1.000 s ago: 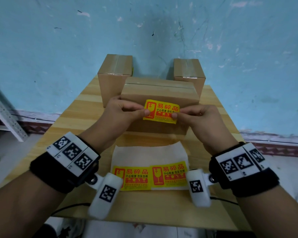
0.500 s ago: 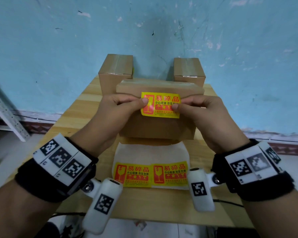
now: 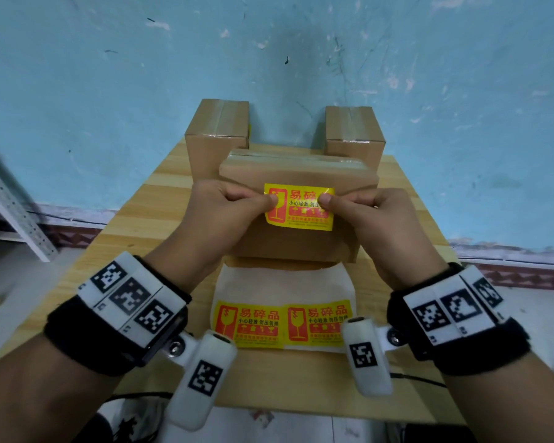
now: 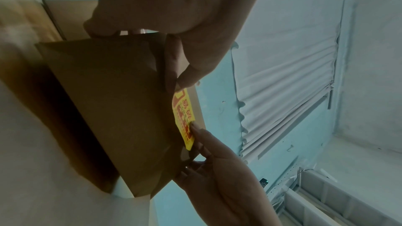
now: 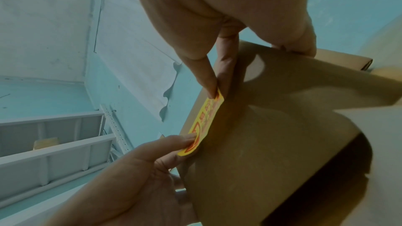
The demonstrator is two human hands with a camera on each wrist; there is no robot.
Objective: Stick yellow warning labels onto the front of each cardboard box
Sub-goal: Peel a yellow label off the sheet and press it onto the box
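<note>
A yellow warning label (image 3: 298, 207) lies across the upper front of a cardboard box (image 3: 295, 246), which is tipped back on the wooden table (image 3: 135, 238). My left hand (image 3: 271, 201) pinches the label's left end and my right hand (image 3: 325, 199) pinches its right end; the other fingers reach round the box's sides. The left wrist view shows the label (image 4: 183, 114) edge-on against the box (image 4: 108, 92). In the right wrist view thumb and forefinger (image 5: 214, 90) meet on the label (image 5: 206, 118), whose lower end stands slightly off the box (image 5: 272, 143).
Two more cardboard boxes (image 3: 216, 135) (image 3: 354, 132) stand at the table's back against the blue wall. A white backing sheet (image 3: 282, 282) with two unused labels lies in front of the held box. A metal rack (image 3: 10, 203) is off to the left.
The box has tipped further up and back. Both hands have carried the label up against its front face, where it now lies flatter.
</note>
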